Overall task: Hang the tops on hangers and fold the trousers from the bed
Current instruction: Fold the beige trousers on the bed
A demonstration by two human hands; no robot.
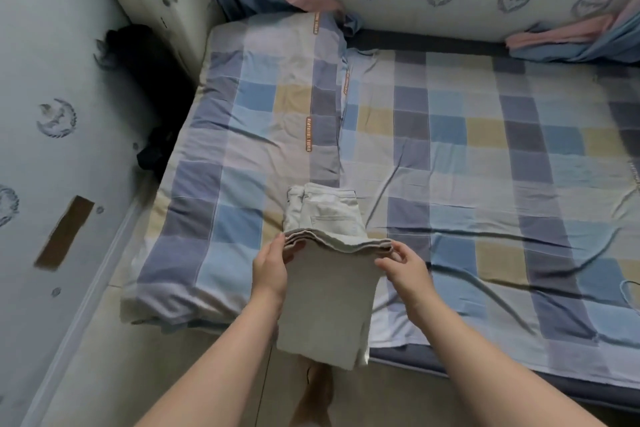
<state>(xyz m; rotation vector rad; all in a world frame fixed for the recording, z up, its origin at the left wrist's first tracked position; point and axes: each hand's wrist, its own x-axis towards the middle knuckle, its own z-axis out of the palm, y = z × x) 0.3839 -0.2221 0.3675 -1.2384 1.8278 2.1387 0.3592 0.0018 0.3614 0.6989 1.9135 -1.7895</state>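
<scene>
Both hands, left hand [271, 266] and right hand [404, 266], grip beige trousers [325, 302] over the bed [485, 156].

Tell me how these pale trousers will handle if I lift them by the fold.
Probably floppy: below the fold the trousers hang limp past the bed edge. Likely light, since the left hand and right hand pinch only the edges. The stacked layers may slide apart.

The bed [415, 362] wears a checked sheet [467, 166]; a folded quilt [263, 107] (same checks) covers its left end, and pale trousers [325, 215] overhang its front edge.
</scene>
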